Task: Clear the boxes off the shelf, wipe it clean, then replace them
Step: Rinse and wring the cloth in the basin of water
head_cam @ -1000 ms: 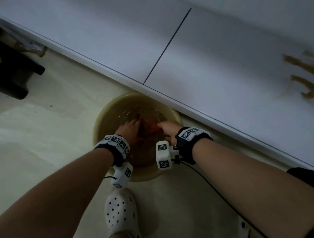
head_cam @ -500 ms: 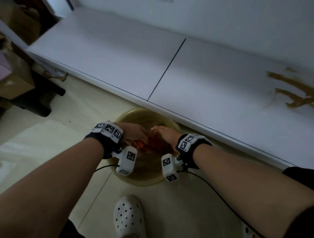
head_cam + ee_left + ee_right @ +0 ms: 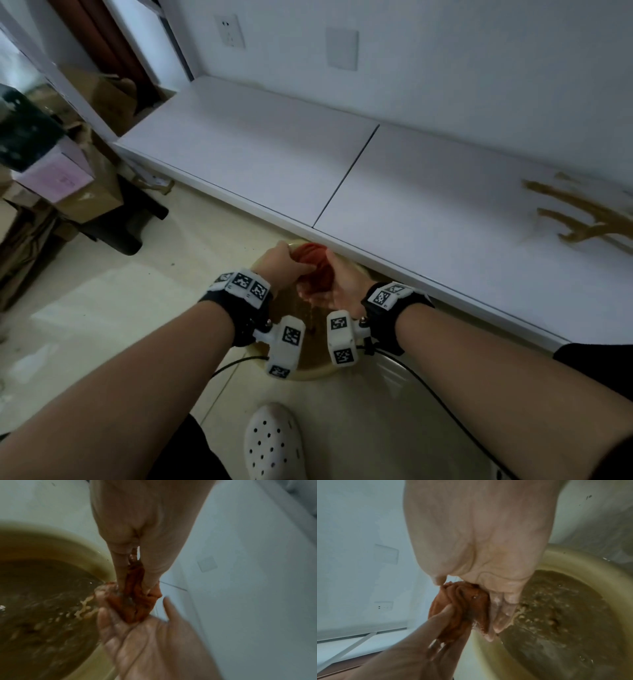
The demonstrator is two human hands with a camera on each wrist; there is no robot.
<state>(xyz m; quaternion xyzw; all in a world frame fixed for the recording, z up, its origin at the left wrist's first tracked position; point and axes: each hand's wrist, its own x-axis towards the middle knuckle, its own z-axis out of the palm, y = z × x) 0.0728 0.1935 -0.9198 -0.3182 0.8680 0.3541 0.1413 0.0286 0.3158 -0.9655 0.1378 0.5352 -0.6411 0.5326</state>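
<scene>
A wet orange cloth (image 3: 315, 260) hangs bunched over a yellow basin (image 3: 315, 373) of murky brown water on the floor. My left hand (image 3: 287, 263) grips the cloth's top from above, fingers pinched round it (image 3: 135, 582). My right hand (image 3: 337, 284) cups it from below and the side, fingers curled along the cloth (image 3: 464, 601) and thumb up. Water drips from the cloth (image 3: 137, 601) into the basin (image 3: 68, 540). The low white shelf (image 3: 274, 154) behind is bare of boxes and carries brown smears (image 3: 582, 212) at its right end.
Cardboard boxes (image 3: 85, 202), one with a pink top (image 3: 54, 174), are stacked on the floor at the left. A white clog (image 3: 274, 442) stands just in front of the basin. Cables trail from both wrist cameras. The basin rim (image 3: 573, 561) is close to the shelf edge.
Both hands have lifted the cloth out of the water to above the basin's far rim. The head view has tilted up, showing more shelf and wall.
</scene>
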